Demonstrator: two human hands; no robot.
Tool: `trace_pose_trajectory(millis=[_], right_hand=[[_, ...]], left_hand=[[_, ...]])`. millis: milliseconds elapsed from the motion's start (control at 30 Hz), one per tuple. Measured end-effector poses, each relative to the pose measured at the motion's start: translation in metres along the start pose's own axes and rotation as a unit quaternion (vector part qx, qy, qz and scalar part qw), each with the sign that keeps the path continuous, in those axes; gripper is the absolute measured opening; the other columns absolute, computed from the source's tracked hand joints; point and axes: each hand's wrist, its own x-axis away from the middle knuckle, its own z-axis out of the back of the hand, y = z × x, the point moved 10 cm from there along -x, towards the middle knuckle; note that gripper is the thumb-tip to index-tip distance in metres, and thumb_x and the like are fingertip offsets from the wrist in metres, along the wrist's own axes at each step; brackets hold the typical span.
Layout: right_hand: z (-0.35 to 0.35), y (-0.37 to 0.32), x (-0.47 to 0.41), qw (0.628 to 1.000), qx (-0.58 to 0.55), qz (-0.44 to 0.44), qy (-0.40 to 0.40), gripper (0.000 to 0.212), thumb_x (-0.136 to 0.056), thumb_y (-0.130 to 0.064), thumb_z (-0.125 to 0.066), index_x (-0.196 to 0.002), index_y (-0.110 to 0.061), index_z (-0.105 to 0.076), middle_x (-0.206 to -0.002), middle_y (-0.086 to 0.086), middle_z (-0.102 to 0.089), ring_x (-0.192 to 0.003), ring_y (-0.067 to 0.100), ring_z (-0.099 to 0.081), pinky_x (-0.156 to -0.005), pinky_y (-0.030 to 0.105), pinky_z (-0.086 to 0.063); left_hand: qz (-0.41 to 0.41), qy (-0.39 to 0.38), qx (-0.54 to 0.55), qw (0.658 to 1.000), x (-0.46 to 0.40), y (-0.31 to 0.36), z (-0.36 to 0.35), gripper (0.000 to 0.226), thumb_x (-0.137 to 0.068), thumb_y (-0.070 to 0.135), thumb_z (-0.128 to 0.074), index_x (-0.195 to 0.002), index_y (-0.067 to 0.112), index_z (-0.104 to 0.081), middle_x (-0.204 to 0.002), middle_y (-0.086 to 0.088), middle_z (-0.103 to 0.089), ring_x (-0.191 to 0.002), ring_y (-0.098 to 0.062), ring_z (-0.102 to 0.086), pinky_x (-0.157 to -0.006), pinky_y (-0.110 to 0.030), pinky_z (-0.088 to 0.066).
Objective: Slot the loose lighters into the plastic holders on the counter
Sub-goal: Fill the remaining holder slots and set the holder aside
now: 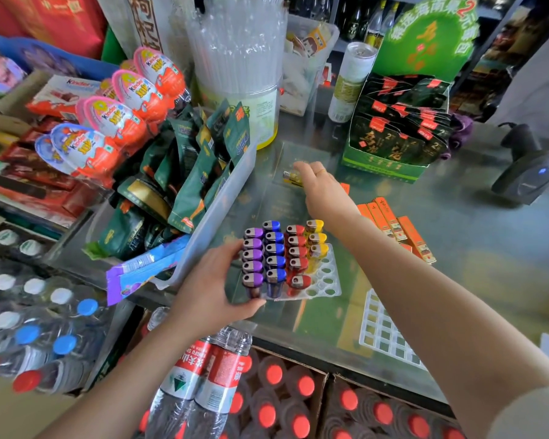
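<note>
The right hand (317,182) curls its fingers onto a loose yellow plastic lighter (293,178) lying flat, long axis sideways, beyond the clear plastic holder (327,280). The left hand (217,286) grips that holder's near-left edge.

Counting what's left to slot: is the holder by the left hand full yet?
Not full. The holder has purple, blue and red columns filled, but the yellow lighters fill only part of theirs, and open holes show at its right and near edge.

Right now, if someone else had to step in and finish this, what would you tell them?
Left hand grips the near-left edge of the lighter holder. Right hand reaches across the counter and closes on a loose yellow lighter.
Done: purple, blue and red rows look full; three yellow lighters are in.
Left: slot in this yellow one, fill the open holes, then the empty holder at near right.
</note>
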Motion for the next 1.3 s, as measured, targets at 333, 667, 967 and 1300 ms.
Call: trace_pose_trajectory(millis=[333,667,967,1300], right_hand=[[0.053,0.044,0.104,0.923,-0.305,-0.171,0.162,0.023,-0.093,-0.023,-0.048,-0.111,-0.013,-0.037,-0.068,-0.002,-0.048,-0.056,0.013,-0.043,-0.052,0.029,-0.033],[0.026,0.011,0.177,0.822,-0.526,-0.167,0.138,0.021,-0.087,-0.007,-0.057,-0.073,-0.022,-0.059,-0.055,-0.019,-0.059,-0.054,-0.006,-0.049,-0.057,0.006,-0.039],[0.028,-0.002,0.172,0.887,-0.416,-0.127,0.154,0.025,-0.084,-0.006,-0.063,-0.08,-0.03,-0.056,-0.072,-0.003,-0.061,-0.06,0.0,-0.054,-0.057,0.007,-0.042],[0.045,-0.02,0.164,0.967,-0.211,-0.019,0.144,0.023,-0.083,-0.01,-0.065,-0.104,-0.004,-0.058,-0.074,-0.001,-0.055,-0.064,0.017,-0.051,-0.059,0.011,-0.035]], left_hand=[[-0.011,0.022,-0.025,0.999,0.007,0.013,0.009,0.075,-0.058,0.04,-0.079,-0.124,0.025,-0.048,-0.114,0.015,-0.055,-0.108,-0.003,-0.046,-0.087,-0.025,-0.039],[-0.026,-0.005,-0.034,0.999,0.004,0.012,0.005,0.071,-0.06,0.051,-0.074,-0.122,0.027,-0.048,-0.117,0.009,-0.059,-0.111,-0.012,-0.052,-0.092,-0.041,-0.046],[-0.023,0.011,-0.026,0.999,0.008,0.017,0.01,0.073,-0.062,0.036,-0.08,-0.126,0.025,-0.047,-0.122,0.007,-0.056,-0.113,-0.012,-0.048,-0.095,-0.038,-0.043],[-0.038,0.001,-0.014,0.999,0.007,0.019,0.009,0.066,-0.061,0.043,-0.074,-0.12,0.027,-0.05,-0.114,0.01,-0.059,-0.109,-0.009,-0.051,-0.091,-0.041,-0.045]])
